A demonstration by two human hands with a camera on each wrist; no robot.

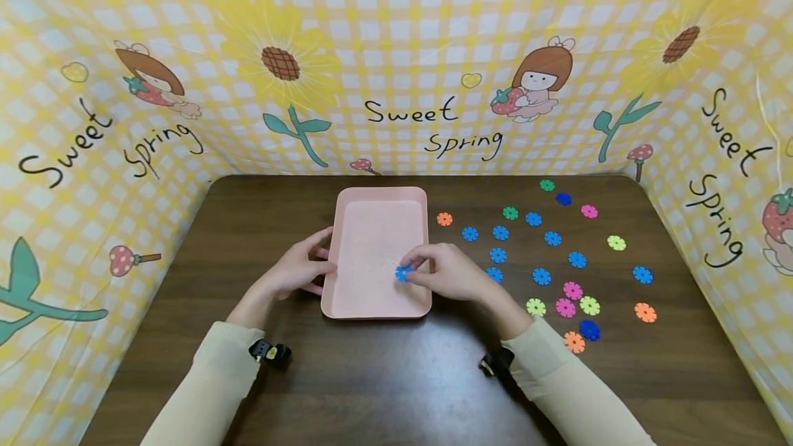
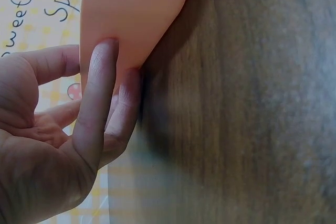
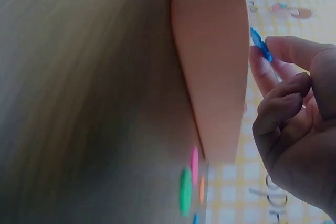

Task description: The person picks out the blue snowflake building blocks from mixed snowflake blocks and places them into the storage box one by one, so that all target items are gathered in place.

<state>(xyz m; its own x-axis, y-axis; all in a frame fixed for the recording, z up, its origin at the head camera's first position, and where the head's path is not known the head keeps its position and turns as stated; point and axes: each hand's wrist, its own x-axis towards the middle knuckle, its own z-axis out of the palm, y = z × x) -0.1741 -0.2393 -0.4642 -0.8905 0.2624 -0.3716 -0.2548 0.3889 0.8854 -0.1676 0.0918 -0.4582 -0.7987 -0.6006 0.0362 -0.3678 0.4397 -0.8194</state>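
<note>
A pink rectangular tray (image 1: 365, 239) lies on the table. My left hand (image 1: 297, 268) holds its left side, thumb at the rim. Seen from the left wrist, fingers (image 2: 100, 87) of that hand rest against the outer wall of the tray (image 2: 136, 14). Between thumb and fingertip my right hand (image 1: 455, 272) pinches a blue notched plastic disc (image 1: 403, 273), over the right part of the tray. The right wrist view has this blue disc (image 3: 261, 44) edge-on beyond the tray's rim, with the other fingers of the right hand (image 3: 299, 108) curled.
Right of the tray, notched discs lie scattered on the dark wooden table (image 1: 372, 377): several light blue (image 1: 542, 276), orange (image 1: 646, 312), pink (image 1: 589, 211), green (image 1: 547, 185), yellow-green (image 1: 616, 243) and dark blue (image 1: 590, 330). A yellow checked cloth (image 1: 396, 54) walls in the table.
</note>
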